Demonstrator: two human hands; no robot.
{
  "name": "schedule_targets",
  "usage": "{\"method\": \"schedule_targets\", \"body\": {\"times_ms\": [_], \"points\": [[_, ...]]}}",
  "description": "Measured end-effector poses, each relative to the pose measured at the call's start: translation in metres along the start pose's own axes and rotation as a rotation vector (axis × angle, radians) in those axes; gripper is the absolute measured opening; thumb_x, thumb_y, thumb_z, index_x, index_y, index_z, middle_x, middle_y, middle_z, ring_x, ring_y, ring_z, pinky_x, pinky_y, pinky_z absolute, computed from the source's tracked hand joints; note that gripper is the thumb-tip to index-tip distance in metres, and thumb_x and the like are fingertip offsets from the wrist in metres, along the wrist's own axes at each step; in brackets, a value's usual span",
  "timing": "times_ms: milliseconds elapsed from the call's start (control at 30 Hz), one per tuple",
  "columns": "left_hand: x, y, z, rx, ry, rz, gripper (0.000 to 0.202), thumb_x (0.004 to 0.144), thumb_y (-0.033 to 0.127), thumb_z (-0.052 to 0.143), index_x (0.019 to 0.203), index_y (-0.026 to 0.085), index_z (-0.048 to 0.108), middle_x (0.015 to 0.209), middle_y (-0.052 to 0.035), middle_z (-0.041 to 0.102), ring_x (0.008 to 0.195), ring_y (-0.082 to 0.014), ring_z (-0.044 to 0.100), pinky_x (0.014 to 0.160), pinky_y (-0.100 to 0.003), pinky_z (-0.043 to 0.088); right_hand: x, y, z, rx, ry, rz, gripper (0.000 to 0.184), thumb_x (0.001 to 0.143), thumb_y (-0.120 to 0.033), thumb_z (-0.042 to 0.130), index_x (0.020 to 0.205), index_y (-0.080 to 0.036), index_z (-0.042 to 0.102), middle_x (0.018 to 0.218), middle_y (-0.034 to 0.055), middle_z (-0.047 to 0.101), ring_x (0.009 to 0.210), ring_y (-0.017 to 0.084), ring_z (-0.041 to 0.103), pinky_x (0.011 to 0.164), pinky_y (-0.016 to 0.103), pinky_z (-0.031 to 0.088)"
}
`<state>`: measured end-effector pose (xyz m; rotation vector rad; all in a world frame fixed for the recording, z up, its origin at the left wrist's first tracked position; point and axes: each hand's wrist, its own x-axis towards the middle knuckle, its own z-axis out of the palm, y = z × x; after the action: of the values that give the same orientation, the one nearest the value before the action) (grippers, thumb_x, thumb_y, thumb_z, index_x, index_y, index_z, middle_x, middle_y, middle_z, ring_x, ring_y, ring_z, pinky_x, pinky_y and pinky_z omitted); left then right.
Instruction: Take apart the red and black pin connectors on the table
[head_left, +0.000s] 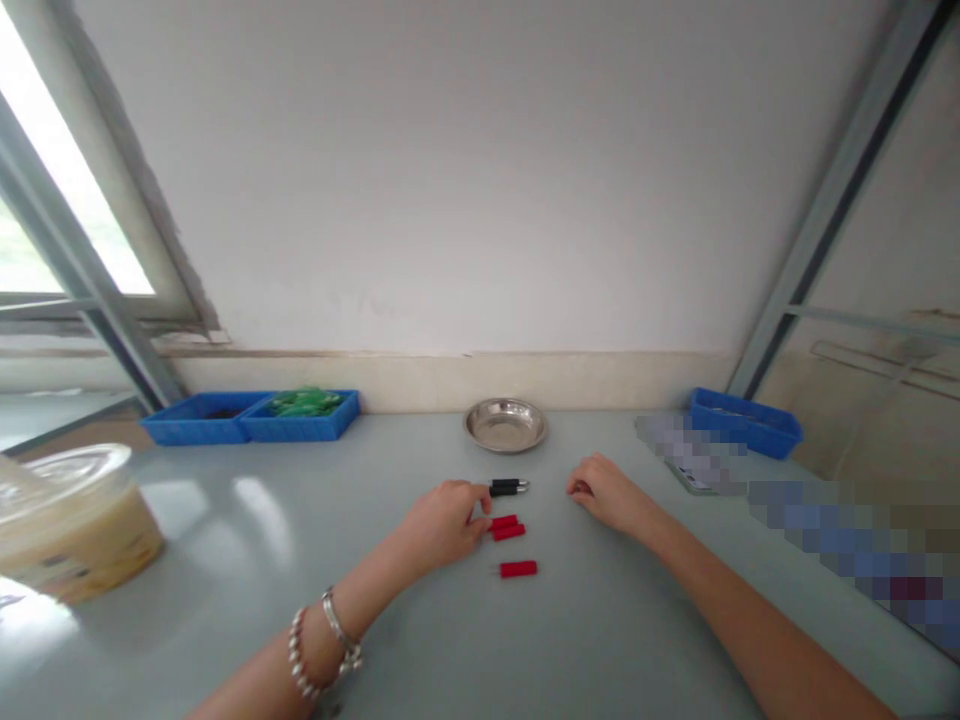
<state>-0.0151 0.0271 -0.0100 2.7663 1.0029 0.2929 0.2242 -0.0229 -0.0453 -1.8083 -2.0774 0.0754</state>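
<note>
On the grey table, two black rods with silvery ends [508,487] lie side by side. Nearer to me are two red rods [507,527] close together, and a single red rod [518,569] with a thin pale tip lies below them. My left hand [448,520] is at the left ends of the black rods and the red pair. Its index finger and thumb are apart, the thumb beside the red pair. To the right of the rods, my right hand [604,494] rests on the table with curled fingers; whatever is inside them is hidden.
A round steel dish [506,426] sits near the wall. Two blue trays [251,425], one holding green pieces, stand at back left; another blue tray [746,424] is at back right. A large tub [82,520] stands at left. Blurred items lie at right.
</note>
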Motion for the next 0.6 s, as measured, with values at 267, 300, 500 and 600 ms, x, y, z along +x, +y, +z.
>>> {"method": "schedule_targets", "body": {"times_ms": [267,300,500,600], "points": [[0.004,0.003,-0.001,0.000,0.066,-0.011,0.020,0.080,0.028,0.040,0.085,0.019,0.057,0.074,-0.0039,0.059,0.062,-0.0148,0.053,0.056,-0.024,0.035,-0.008,0.068,-0.047,0.152,0.425,0.242,0.023,0.073,-0.031,0.046,0.084,-0.015,0.060,0.080,0.0063,0.059,0.071,0.016,0.053,0.068,0.028,0.040],[0.004,0.003,0.000,0.009,0.081,-0.017,0.021,0.080,0.029,0.039,0.085,0.019,0.056,0.075,-0.0043,0.059,0.063,-0.0152,0.053,0.056,-0.024,0.035,-0.012,0.085,-0.051,0.149,0.506,0.358,0.024,0.073,-0.031,0.045,0.083,-0.015,0.060,0.079,0.0066,0.060,0.070,0.016,0.053,0.067,0.028,0.040],[0.004,0.006,-0.002,0.064,0.165,-0.049,0.026,0.084,0.032,0.034,0.087,0.019,0.056,0.075,-0.0055,0.058,0.064,-0.0166,0.053,0.058,-0.026,0.037,-0.039,0.166,-0.048,0.179,0.642,0.781,0.025,0.068,-0.028,0.048,0.082,-0.013,0.062,0.080,0.0096,0.063,0.073,0.021,0.057,0.063,0.030,0.040],[0.004,0.008,-0.004,0.065,0.235,-0.038,0.026,0.083,0.032,0.035,0.089,0.019,0.056,0.067,-0.0039,0.055,0.063,-0.0162,0.051,0.061,-0.027,0.039,-0.040,0.179,-0.039,0.248,0.628,0.799,0.025,0.065,-0.029,0.051,0.078,-0.011,0.063,0.067,0.0095,0.063,0.060,0.020,0.057,0.053,0.029,0.040]]}}
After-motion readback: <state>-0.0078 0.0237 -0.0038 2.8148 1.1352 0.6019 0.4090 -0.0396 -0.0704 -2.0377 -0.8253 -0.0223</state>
